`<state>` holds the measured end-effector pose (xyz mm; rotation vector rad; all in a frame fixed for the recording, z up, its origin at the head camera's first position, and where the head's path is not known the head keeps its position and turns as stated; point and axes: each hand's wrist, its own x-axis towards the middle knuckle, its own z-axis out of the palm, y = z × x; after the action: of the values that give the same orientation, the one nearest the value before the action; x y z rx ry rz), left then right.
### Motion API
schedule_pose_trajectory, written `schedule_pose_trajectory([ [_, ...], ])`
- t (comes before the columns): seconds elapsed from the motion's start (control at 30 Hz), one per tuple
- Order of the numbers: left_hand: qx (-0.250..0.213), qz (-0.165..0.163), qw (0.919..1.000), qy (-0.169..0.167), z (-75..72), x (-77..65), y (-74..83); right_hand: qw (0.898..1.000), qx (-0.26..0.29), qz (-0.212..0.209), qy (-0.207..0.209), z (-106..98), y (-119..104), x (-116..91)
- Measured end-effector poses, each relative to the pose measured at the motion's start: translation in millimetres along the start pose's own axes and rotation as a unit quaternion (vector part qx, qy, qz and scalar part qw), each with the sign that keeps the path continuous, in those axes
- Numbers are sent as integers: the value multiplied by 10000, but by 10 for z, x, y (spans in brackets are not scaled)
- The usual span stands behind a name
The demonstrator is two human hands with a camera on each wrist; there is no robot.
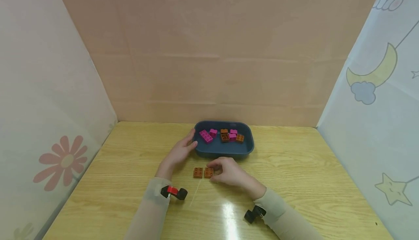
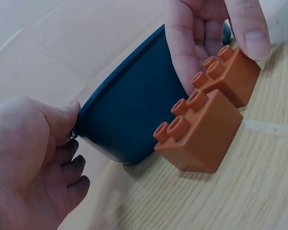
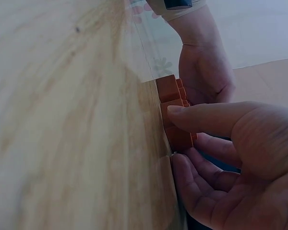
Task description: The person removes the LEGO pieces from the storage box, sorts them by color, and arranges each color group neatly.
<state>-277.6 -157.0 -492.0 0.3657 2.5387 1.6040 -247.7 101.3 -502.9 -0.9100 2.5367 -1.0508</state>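
Two orange toy bricks with four studs stand side by side on the table, the left brick [image 1: 198, 172] almost touching the right brick [image 1: 208, 173]. My right hand [image 1: 229, 172] holds the right brick between thumb and fingers; in the right wrist view the thumb [image 3: 201, 117] lies along its side. A dark blue plastic bin [image 1: 222, 153] stands just behind the bricks. Its left rim is gripped by my left hand [image 1: 180, 151], whose thumb [image 2: 62, 117] lies at the rim in the left wrist view, with the other fingers curled below.
Inside the bin lie several magenta bricks [image 1: 206, 136] and several orange ones [image 1: 240, 138]. A pale strip [image 1: 195, 192] runs along the wooden table [image 1: 131, 203] toward the front. A tan wall [image 1: 209, 69] closes the back, with white patterned cloth [image 1: 376, 134] at the sides.
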Motion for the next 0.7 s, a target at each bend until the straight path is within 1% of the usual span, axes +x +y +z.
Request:
schedule_pose_trajectory([
  [0.2,-21,-11,10000,25,-3,5,-14,10000,-31,-23,13,-2,-9,-2],
  [0.43,-86,73,9999,-24,-11,12,-36,9999,-134,-29,18,0,-28,-5],
  [0.7,-104,36,9999,-48,-7,7,-38,9999,-143,-12,22,-8,-36,-16],
])
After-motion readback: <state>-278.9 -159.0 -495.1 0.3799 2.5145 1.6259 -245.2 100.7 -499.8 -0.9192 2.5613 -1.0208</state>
